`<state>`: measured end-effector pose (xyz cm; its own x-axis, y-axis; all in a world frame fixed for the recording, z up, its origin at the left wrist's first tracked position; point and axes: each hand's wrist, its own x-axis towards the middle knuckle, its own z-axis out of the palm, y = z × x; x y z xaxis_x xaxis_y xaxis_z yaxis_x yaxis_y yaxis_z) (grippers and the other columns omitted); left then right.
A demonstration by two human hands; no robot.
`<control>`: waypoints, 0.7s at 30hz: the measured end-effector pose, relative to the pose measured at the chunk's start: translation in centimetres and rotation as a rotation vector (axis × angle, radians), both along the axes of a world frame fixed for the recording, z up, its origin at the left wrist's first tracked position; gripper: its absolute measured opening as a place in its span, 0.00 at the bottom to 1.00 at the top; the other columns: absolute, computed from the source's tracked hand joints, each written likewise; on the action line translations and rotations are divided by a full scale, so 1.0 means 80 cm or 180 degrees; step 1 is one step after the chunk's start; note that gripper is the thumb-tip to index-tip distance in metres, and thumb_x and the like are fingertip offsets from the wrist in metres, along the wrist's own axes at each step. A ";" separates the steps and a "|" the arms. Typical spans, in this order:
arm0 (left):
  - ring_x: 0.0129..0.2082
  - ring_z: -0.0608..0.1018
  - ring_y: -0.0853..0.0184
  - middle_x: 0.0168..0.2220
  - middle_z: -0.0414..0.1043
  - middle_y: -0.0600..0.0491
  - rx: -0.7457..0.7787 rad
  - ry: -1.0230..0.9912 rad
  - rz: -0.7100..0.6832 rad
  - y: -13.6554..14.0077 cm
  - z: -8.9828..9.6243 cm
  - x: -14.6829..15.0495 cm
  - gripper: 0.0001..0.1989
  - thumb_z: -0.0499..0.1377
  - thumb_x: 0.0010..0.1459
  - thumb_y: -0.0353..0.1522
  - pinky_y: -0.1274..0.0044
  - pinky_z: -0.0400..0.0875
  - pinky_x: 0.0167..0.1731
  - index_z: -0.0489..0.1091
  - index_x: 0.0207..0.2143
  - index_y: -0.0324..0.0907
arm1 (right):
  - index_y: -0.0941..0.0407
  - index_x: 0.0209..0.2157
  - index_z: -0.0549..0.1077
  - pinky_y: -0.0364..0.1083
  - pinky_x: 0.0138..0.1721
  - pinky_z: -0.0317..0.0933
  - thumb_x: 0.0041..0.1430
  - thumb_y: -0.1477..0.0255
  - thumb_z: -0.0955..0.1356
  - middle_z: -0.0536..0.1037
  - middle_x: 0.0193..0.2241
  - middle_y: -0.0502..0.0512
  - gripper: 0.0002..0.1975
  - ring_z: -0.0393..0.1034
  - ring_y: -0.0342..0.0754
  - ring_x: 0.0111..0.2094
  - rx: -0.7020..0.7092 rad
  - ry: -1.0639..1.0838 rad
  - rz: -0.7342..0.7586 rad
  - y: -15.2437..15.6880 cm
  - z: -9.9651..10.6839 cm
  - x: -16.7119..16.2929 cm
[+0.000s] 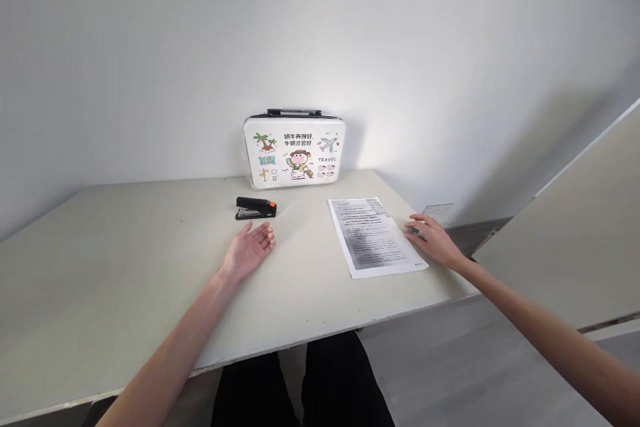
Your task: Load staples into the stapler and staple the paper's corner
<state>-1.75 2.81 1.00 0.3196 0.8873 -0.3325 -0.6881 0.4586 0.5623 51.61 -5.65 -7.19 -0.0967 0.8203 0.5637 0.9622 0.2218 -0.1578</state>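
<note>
My left hand [249, 251] rests palm up on the table, its fingers apart and holding nothing. Just beyond its fingertips lies a black stapler [255, 208] with an orange piece at its right end. My right hand [434, 241] is at the table's right edge, beside a printed sheet of paper [375, 238]. Its fingers are curled round a small greyish thing [416, 232], mostly hidden, whose kind I cannot make out. The sheet lies flat, text side up, with a dark grey shaded patch across its print.
A white case [300, 153] with cartoon travel pictures and a black handle stands upright at the back of the pale table [125, 267], close to the wall [300, 27]. The table's front edge is just above my dark-trousered legs [340, 380]. A pale panel [575, 233] stands to the right.
</note>
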 end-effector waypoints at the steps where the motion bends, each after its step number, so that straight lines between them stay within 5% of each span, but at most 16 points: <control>1: 0.33 0.79 0.63 0.35 0.73 0.44 0.0009 -0.0010 0.0001 0.000 0.000 0.000 0.14 0.51 0.74 0.33 0.72 0.79 0.34 0.72 0.48 0.32 | 0.54 0.45 0.78 0.64 0.53 0.69 0.70 0.54 0.64 0.77 0.55 0.68 0.19 0.74 0.64 0.55 -0.0071 0.0071 -0.0039 0.001 -0.006 0.004; 8: 0.32 0.78 0.63 0.35 0.73 0.44 -0.0061 -0.0005 0.0069 0.000 0.002 -0.002 0.14 0.52 0.73 0.34 0.72 0.80 0.34 0.72 0.49 0.33 | 0.55 0.60 0.71 0.61 0.64 0.62 0.68 0.61 0.63 0.73 0.61 0.67 0.23 0.67 0.62 0.63 -0.0408 0.0693 -0.0311 0.002 0.013 -0.042; 14: 0.33 0.78 0.63 0.35 0.73 0.44 -0.0006 -0.0009 0.0050 0.003 0.003 -0.002 0.14 0.52 0.73 0.33 0.72 0.79 0.34 0.72 0.49 0.33 | 0.52 0.59 0.71 0.59 0.67 0.60 0.70 0.62 0.63 0.73 0.62 0.61 0.20 0.66 0.58 0.65 -0.0455 0.1060 0.0370 -0.011 0.054 -0.170; 21: 0.32 0.78 0.64 0.35 0.72 0.45 0.0022 0.0102 0.0103 0.002 0.006 -0.002 0.12 0.52 0.72 0.30 0.73 0.79 0.34 0.72 0.48 0.32 | 0.51 0.55 0.73 0.58 0.67 0.62 0.72 0.67 0.64 0.72 0.63 0.58 0.14 0.64 0.54 0.67 -0.0762 0.1525 0.1062 -0.073 0.056 -0.316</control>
<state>-1.94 2.97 1.46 0.2800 0.8993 -0.3359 -0.6840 0.4324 0.5875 26.36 -11.46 -2.73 -0.1512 0.8983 0.4124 0.6576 0.4030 -0.6366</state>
